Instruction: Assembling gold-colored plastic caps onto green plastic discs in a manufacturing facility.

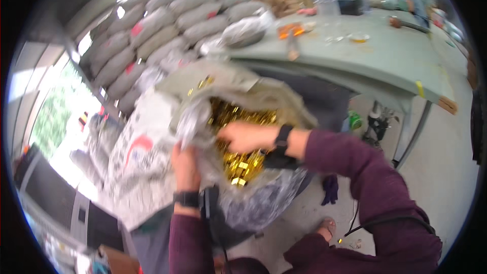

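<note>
A large white woven sack [137, 157] stands in front of me with its mouth spread wide. Inside it lie many small shiny gold pieces [243, 167], and a few more rest on the folded far rim. My left hand [185, 165] is closed on the clear plastic liner [190, 122] at the sack's near left edge. My right hand [241, 136] reaches into the opening from the right, over the gold pieces. Its fingers look curled downward; blur and the pieces hide what they hold. Both wrists carry dark bands.
Behind the sack runs a long pale table [329, 50] with an orange item [291, 30] and a hammer-like tool [406, 24]. Stacked grey sacks [172, 25] rise at the far left. A dark glove [329, 189] is below on the right, above the floor. A grey cabinet-like unit [61, 198] stands at left.
</note>
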### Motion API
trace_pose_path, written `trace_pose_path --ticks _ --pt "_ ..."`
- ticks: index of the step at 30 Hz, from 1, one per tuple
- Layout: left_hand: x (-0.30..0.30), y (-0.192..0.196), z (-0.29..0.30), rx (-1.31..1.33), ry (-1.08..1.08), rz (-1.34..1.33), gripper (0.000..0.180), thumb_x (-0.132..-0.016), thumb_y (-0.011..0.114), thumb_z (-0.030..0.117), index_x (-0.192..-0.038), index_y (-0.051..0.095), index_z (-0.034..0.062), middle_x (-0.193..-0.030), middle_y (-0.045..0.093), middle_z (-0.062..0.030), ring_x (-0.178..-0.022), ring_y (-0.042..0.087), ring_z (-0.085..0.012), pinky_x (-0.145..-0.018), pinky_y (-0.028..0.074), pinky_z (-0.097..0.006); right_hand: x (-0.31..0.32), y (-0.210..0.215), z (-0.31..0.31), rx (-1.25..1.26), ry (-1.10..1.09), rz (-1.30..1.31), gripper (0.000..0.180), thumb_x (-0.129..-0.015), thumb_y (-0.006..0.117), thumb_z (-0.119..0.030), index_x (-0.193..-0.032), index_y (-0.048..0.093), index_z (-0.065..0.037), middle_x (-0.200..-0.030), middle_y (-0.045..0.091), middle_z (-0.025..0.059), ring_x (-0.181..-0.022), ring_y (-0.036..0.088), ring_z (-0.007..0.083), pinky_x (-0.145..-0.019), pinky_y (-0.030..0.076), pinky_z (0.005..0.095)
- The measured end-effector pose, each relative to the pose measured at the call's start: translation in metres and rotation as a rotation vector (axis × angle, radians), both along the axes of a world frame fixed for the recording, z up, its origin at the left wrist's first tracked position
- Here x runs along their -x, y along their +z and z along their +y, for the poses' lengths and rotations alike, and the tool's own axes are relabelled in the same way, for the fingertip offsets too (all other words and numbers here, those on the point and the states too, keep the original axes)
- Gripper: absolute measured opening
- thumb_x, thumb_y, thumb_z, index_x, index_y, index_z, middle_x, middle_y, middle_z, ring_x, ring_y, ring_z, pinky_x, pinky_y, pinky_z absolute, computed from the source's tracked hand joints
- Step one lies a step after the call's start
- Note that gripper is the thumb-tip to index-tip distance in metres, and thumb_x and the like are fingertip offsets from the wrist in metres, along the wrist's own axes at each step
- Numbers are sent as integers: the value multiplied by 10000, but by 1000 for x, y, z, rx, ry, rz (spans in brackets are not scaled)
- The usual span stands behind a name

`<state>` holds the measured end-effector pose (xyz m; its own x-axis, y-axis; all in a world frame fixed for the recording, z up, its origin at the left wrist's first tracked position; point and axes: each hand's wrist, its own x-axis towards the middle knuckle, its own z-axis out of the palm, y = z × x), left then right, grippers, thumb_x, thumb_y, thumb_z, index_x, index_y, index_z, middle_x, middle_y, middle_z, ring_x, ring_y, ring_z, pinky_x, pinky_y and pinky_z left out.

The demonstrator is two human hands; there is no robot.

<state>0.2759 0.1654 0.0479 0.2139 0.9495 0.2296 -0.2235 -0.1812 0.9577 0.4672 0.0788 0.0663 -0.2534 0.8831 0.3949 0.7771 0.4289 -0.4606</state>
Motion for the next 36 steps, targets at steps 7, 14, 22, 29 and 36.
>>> trace_pose_path --ticks 7,14,22,29,36 --pt "16 9 -11 -172 34 329 290 -778 592 -21 -1065 578 -57 -942 645 -107 -811 578 -153 -704 461 -281 10 -21 17 125 69 -232 481 -722 681 -206 -1164 587 -42 -1147 578 185 -1069 539 361 -936 423 435" --pt "23 45 -13 -191 -56 95 139 -851 467 93 -765 521 -2 -659 509 -91 -589 541 -235 -552 475 -374 29 -36 4 83 151 -462 545 -663 684 -259 -1186 569 -160 -1319 451 139 -1250 387 369 -974 255 705" --pt "74 70 -38 -105 52 160 148 -862 499 112 -852 568 -18 -708 564 -65 -618 540 -161 -620 465 -298 -14 -25 4 149 42 -554 516 -708 672 -251 -1207 572 -168 -1282 463 105 -1237 410 336 -957 371 570" --pt "110 28 -121 -571 245 357 447 -758 648 58 -1184 535 -15 -983 641 -115 -936 600 -207 -815 461 -310 21 -26 12 2 102 -399 385 -742 626 -110 -1116 586 -28 -1037 596 183 -1003 566 357 -851 458 445" --pt "176 -15 -160 -691 252 819 197 -744 625 30 -938 628 -2 -898 641 -168 -876 605 -333 -786 474 -365 49 -26 39 -179 151 -408 227 -802 536 -104 -992 632 -25 -937 660 178 -894 633 347 -781 491 439"
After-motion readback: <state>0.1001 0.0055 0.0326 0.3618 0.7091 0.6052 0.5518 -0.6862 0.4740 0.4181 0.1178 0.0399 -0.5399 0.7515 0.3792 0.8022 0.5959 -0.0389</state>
